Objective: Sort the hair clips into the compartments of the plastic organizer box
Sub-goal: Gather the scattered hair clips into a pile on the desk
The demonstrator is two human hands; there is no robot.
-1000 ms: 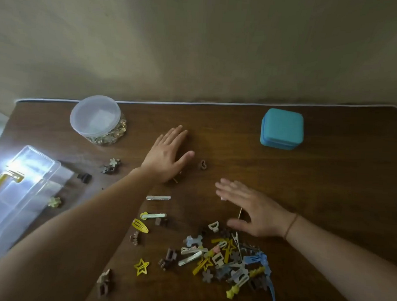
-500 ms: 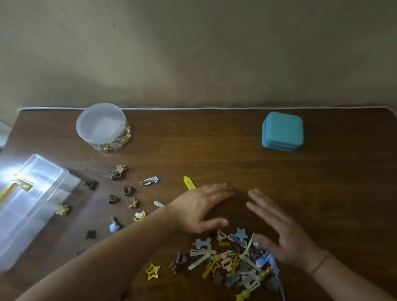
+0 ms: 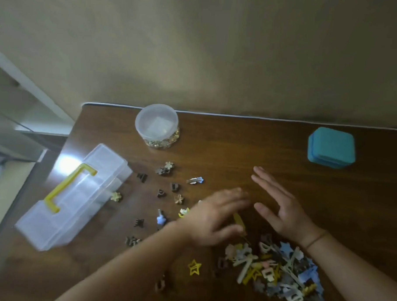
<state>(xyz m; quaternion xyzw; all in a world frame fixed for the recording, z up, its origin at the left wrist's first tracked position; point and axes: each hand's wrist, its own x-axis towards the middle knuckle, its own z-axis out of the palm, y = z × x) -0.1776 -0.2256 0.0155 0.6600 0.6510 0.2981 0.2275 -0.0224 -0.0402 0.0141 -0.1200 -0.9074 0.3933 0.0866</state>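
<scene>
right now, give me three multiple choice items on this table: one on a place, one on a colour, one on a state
1. Where is the organizer box?
A. left side of the table
B. beside the teal case
C. under the clip pile

2. What colour is the box's handle?
A. red
B. yellow
C. black

3. How is the right hand?
A. open, fingers spread, holding nothing
B. closed on a clip
C. lifting the round container

Key:
1. A, it sits left of the scattered clips.
2. B, a yellow bar lies across the closed clear lid.
3. A, its palm is bare above the pile.
</scene>
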